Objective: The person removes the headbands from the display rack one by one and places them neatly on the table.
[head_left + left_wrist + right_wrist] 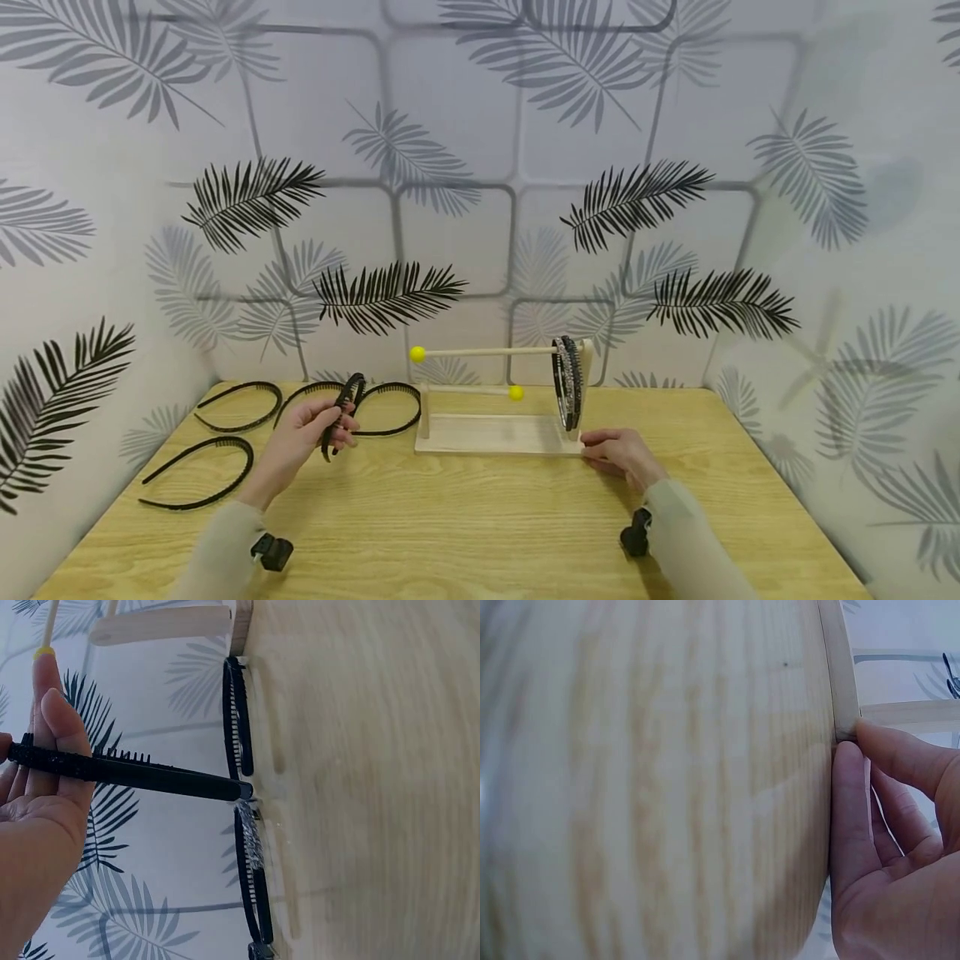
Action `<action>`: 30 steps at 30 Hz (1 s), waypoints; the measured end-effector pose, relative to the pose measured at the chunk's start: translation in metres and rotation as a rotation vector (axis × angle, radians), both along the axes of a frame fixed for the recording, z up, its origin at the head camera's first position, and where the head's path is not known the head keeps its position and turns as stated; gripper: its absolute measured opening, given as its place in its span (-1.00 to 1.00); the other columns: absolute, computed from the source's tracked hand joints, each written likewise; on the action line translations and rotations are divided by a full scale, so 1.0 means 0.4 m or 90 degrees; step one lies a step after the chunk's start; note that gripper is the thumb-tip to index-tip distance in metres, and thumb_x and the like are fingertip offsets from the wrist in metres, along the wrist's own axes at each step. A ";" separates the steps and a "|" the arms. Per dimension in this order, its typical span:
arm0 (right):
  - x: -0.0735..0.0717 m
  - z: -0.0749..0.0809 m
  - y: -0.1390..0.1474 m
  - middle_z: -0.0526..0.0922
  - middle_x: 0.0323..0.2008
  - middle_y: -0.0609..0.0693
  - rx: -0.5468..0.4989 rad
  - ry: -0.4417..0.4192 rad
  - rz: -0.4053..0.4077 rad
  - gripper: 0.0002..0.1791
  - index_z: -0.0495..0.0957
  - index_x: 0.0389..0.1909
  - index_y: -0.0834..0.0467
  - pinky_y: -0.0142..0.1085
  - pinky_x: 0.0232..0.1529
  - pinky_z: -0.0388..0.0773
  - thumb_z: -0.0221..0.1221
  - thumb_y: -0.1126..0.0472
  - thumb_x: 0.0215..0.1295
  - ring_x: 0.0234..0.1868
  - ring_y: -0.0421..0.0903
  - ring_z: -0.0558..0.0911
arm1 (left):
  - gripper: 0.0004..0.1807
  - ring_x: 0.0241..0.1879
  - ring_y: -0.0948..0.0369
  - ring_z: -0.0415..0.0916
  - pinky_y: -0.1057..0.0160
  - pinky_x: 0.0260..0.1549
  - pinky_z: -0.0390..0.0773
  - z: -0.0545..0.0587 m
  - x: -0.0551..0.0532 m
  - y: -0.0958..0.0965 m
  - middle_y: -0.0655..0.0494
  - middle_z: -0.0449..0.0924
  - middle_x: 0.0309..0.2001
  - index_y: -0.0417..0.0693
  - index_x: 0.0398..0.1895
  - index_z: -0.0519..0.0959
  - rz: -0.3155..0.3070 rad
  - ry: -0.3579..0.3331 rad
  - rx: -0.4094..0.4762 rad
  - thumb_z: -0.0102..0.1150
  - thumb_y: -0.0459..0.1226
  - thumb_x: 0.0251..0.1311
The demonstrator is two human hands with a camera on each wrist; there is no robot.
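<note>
My left hand (303, 429) holds a black toothed headband (348, 400) upright above the table, left of a wooden stand (480, 447). In the left wrist view, the fingers wrap the band (165, 780) and its small teeth face up. My right hand (624, 454) pinches the front right corner of the stand's base, with thumb and index fingertip (849, 754) at the wood's edge. Several headbands (572, 383), some glittery, hang together at the right end of the upper rod (487, 352). A yellow ball (417, 354) caps that rod's left end.
Black headbands lie on the table (465, 517): one at the back left (255, 386), one nearer the front (243, 467), and another beside the stand (408, 389). The lower rod (465, 389) ends in a yellow ball (516, 392). A leaf-patterned wall covering (450, 242) stands behind.
</note>
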State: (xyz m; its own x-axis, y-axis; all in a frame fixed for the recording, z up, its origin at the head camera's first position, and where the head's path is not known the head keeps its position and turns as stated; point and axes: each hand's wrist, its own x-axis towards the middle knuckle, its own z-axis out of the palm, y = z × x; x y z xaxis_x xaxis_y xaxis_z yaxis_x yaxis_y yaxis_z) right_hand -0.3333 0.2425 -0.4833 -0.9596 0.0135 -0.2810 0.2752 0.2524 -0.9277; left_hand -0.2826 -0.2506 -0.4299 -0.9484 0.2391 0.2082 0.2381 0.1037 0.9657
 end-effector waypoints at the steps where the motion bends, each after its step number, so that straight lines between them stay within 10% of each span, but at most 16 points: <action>1: -0.001 -0.001 0.000 0.52 0.17 0.30 0.000 0.001 -0.001 -0.59 0.53 0.15 0.37 -0.24 -0.09 0.67 0.23 0.41 0.28 -0.19 -0.19 0.69 | -0.54 -0.32 0.21 0.70 0.23 -0.32 0.66 -0.004 0.002 -0.005 -0.10 0.67 -0.19 -0.50 0.15 0.38 0.001 -0.003 -0.006 -0.12 -0.19 0.53; 19: -0.004 -0.006 0.006 0.55 0.14 0.30 0.003 0.009 -0.003 -0.60 0.54 0.13 0.38 -0.25 -0.12 0.67 0.24 0.41 0.26 -0.22 -0.21 0.69 | -0.55 -0.32 0.14 0.71 0.22 -0.41 0.64 -0.038 0.024 -0.069 -0.13 0.65 -0.19 -0.41 0.20 0.43 0.009 -0.050 -0.071 -0.08 -0.18 0.51; 30: -0.005 -0.011 0.003 0.58 0.12 0.29 0.018 0.011 0.001 -0.59 0.55 0.13 0.36 -0.26 -0.13 0.68 0.27 0.38 0.25 -0.20 -0.20 0.70 | -0.44 -0.13 0.19 0.68 0.23 -0.18 0.65 -0.052 0.016 -0.124 -0.02 0.69 -0.06 -0.50 0.24 0.38 -0.123 -0.173 -0.063 -0.01 -0.13 0.47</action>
State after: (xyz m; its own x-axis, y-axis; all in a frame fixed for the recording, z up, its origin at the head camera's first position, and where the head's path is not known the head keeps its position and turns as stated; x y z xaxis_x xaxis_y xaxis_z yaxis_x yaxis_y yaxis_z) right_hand -0.3354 0.2436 -0.4879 -0.9645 0.0198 -0.2632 0.2581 0.2794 -0.9248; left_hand -0.2763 -0.3002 -0.4508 -0.9011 0.4263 -0.0792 -0.0023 0.1781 0.9840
